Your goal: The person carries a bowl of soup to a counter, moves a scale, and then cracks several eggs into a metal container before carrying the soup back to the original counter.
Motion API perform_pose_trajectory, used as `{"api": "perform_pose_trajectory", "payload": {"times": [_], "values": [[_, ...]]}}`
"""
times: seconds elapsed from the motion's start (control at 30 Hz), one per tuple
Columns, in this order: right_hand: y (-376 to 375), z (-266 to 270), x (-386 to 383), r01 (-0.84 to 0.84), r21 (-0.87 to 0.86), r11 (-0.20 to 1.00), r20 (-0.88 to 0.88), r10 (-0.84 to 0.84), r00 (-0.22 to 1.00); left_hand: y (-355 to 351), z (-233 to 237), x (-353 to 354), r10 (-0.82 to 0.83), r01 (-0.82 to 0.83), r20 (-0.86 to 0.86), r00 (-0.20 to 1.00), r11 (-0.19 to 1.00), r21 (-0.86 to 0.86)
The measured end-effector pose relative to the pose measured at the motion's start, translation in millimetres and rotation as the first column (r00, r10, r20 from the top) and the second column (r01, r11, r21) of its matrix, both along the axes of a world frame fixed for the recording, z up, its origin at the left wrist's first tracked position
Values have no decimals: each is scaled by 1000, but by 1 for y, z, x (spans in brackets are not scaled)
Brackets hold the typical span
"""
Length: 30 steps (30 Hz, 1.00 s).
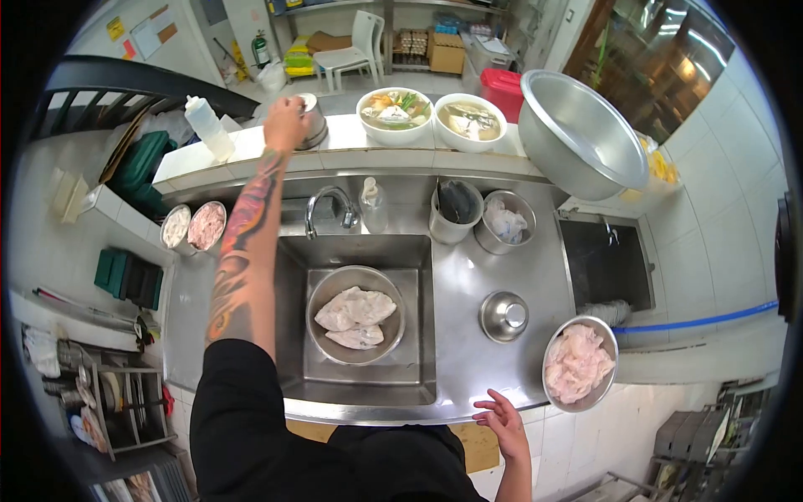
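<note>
My left hand (286, 124) stretches far forward to the ledge, its fingers closed at the rim of a small metal container (314, 132). Part of that container is hidden behind the hand. My right hand (503, 425) hangs in front of the counter's near edge with fingers apart and nothing in it. In the sink, a metal bowl (400, 330) holds pale raw meat pieces (355, 311). Near my right hand, another metal bowl (615, 356) of pinkish raw meat (577, 364) sits at the counter's edge. An upturned small metal bowl (503, 316) lies on the counter.
A faucet (326, 201) and a squeeze bottle (373, 205) stand behind the sink. Two white soup bowls (395, 138), a clear bottle (209, 130) and a big metal basin (577, 134) rest on the ledge. Two meat-filled containers (206, 226) stand at left.
</note>
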State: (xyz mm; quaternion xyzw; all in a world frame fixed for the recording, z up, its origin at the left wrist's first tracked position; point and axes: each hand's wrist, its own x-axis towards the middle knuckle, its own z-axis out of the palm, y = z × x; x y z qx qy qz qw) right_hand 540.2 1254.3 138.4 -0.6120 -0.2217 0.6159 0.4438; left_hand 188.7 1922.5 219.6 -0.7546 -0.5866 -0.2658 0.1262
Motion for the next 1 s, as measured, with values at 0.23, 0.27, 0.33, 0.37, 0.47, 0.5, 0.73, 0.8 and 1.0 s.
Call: {"api": "perform_pose_trajectory", "payload": {"times": [0.23,0.27,0.33,0.37,0.47,0.5,0.73,0.8,1.0], "values": [[-56,-5,-72,143,-47,989,30,-141,990,37,-14,-111,108,-105,-85,990,994,37],[-61,-5,-78,163,-47,986,31,-162,986,42,-17,-125,103,-98,-94,990,994,56],[-70,-3,-93,145,-72,987,9,-144,989,41,-16,-131,75,-68,-99,992,995,79],[-73,0,-99,166,-68,984,12,-166,986,37,-12,-130,87,-83,-102,991,996,39],[-83,11,-113,162,-63,985,42,-159,986,31,-2,-122,99,-105,-99,990,993,-56],[-90,12,-117,186,-40,982,48,-184,982,28,-1,-119,124,-135,-100,987,985,-110],[-211,-3,-163,522,-24,853,189,-508,840,-192,55,16,-550,541,447,705,825,162],[-265,-23,-192,605,-51,794,256,-575,777,-311,34,61,-536,756,646,543,647,-98],[-425,-46,-326,730,-133,670,619,-520,589,-688,-129,104,-734,828,643,-216,-487,-278]]}}
